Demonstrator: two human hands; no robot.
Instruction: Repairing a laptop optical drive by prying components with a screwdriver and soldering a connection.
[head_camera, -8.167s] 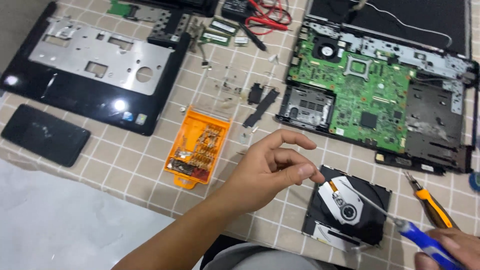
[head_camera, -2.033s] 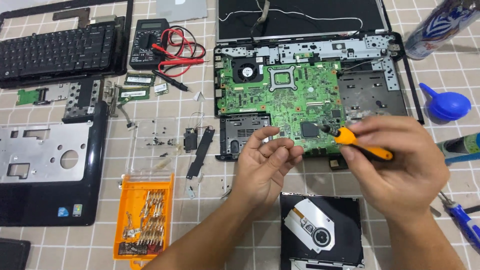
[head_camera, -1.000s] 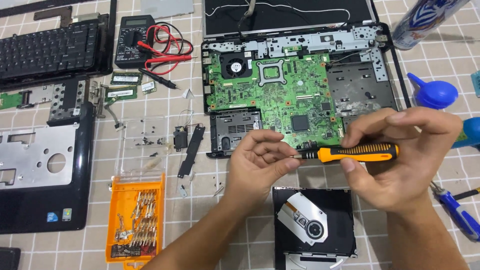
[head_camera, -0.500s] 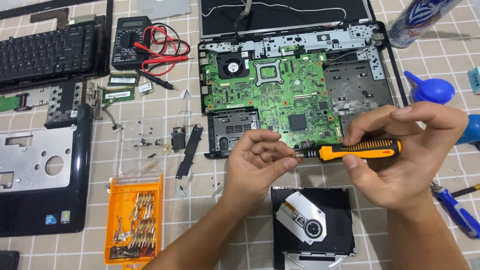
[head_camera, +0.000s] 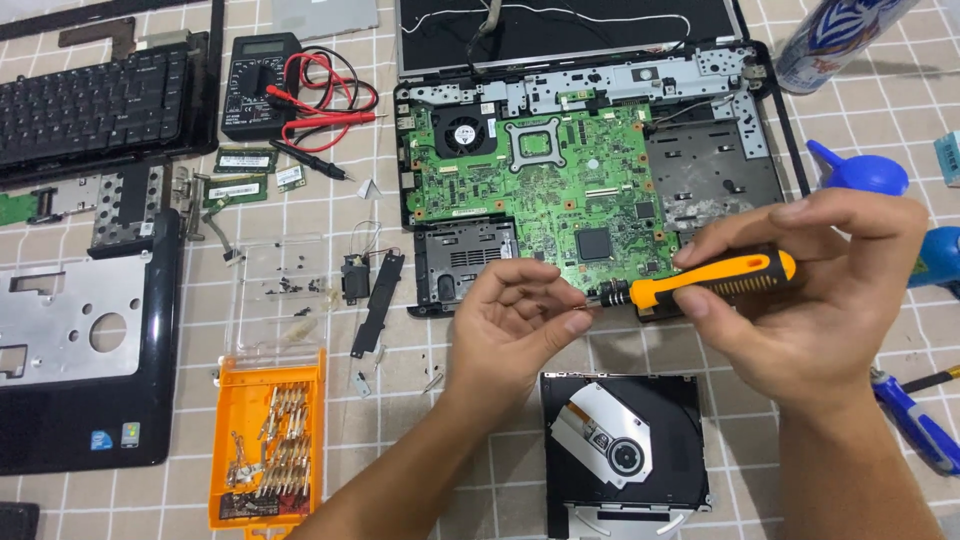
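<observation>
From the head view I see my right hand wrapped around the orange screwdriver, held level above the bench. My left hand pinches its tip. The laptop looks well stripped: the keyboard, the palmrest and the drive are out, while the green board is still seated just behind both hands.

Screwdriver tip hidden between left-hand fingers; blue pliers cut off at right edge
</observation>
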